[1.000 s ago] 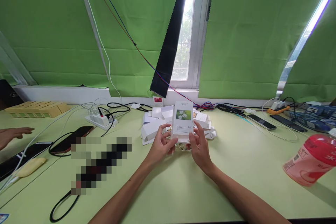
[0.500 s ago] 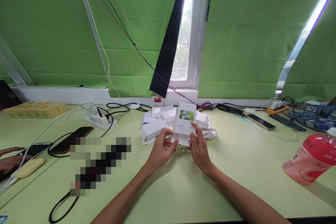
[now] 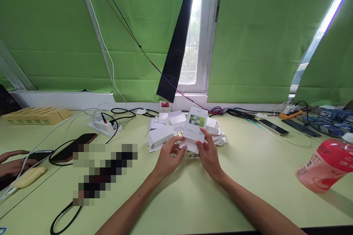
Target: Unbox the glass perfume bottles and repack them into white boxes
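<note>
Between my two hands is a small white paper box (image 3: 194, 128) with a printed picture of white flowers and lines of text; an end flap sticks out toward me. My left hand (image 3: 168, 156) pinches its lower left corner by the flap. On the other side my right hand (image 3: 209, 152) grips the lower right edge, one finger lying across the front. Behind and around the box lies a heap of white folded cartons (image 3: 161, 136). Some shiny clear items (image 3: 193, 154) show just beneath it, too small to make out.
At the far left another person's hands (image 3: 12, 163) hold a phone. A power strip (image 3: 106, 126) with cables, a dark phone (image 3: 74, 147) and yellow boxes (image 3: 35, 115) are on the left. A pink-red bottle (image 3: 324, 165) stands at right, near two phones (image 3: 273, 127).
The flowered box has tilted slightly to the right in my hands. My right thumb has shifted a little left and lies over its lower part. The heap has not moved.
</note>
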Tool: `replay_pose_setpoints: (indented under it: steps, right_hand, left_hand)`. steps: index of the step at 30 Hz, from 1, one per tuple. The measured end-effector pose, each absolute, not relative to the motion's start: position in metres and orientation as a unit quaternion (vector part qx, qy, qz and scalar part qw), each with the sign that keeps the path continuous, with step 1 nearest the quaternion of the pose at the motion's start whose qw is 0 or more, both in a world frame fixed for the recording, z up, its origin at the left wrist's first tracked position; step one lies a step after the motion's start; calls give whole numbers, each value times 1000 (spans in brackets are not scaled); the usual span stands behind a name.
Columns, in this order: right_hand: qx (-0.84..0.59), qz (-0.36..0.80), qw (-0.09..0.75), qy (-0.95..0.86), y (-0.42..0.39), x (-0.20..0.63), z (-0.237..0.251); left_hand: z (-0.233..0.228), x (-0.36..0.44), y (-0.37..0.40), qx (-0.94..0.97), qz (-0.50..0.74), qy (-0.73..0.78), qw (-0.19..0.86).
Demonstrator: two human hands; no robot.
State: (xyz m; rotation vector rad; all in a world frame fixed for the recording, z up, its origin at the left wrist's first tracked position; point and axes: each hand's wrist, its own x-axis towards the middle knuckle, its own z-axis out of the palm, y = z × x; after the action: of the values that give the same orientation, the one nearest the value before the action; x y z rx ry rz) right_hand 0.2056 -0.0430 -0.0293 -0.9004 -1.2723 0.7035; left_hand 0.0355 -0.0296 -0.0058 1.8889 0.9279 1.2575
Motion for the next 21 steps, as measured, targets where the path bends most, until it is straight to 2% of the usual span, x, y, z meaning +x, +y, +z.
replay_pose_setpoints:
  steps: [7,21]
  right_hand:
    - [-436,209,653,-583,-40,209,-34]
    - [-444,190,646,-591,-42,208,-36]
  left_hand:
    - [-10,34,-28,739,487,334,323]
    - [0,38,-31,659,502,342,443]
